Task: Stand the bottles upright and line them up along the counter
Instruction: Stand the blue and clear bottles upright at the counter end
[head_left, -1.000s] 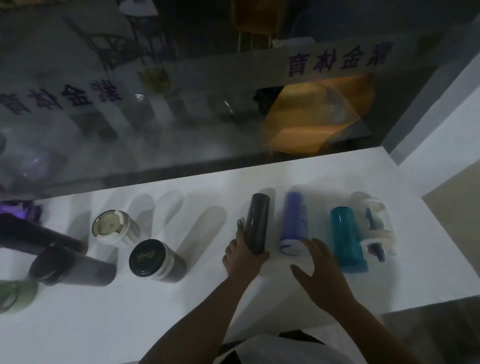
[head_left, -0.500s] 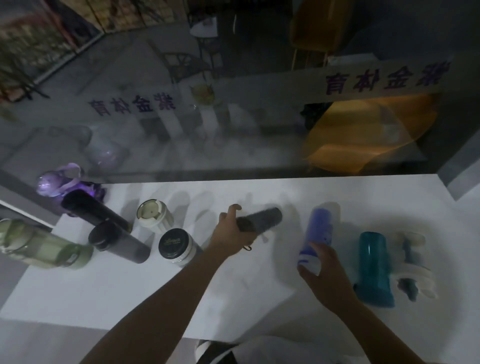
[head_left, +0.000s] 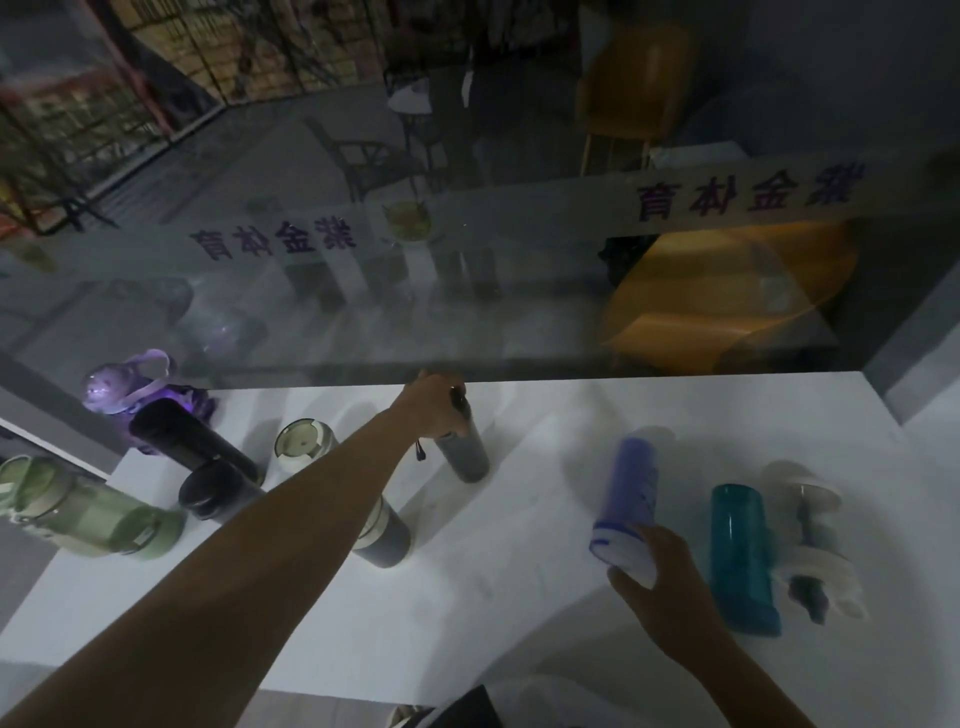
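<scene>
My left hand (head_left: 434, 405) is closed around the top of a dark grey bottle (head_left: 464, 452), which stands upright near the back of the white counter (head_left: 519, 597). My right hand (head_left: 660, 577) grips the white cap end of a purple bottle (head_left: 628, 499) that lies on its side. To its right lie a teal bottle (head_left: 740, 556) and a clear bottle with white parts (head_left: 810, 540). Upright at the left stand a white-lidded cup (head_left: 304, 447), two black bottles (head_left: 192, 441) (head_left: 218, 496), a dark bottle with a white band (head_left: 384, 535), a green bottle (head_left: 88, 512) and a purple jug (head_left: 130, 384).
A glass pane (head_left: 467, 260) with purple lettering rises along the counter's back edge. The counter ends at a wall corner on the right (head_left: 924, 374) and drops off at the left beyond the green bottle.
My left hand lifted the dark grey bottle from lying flat, carried it left and back, and now holds it upright. My right hand has closed on the purple bottle's cap end.
</scene>
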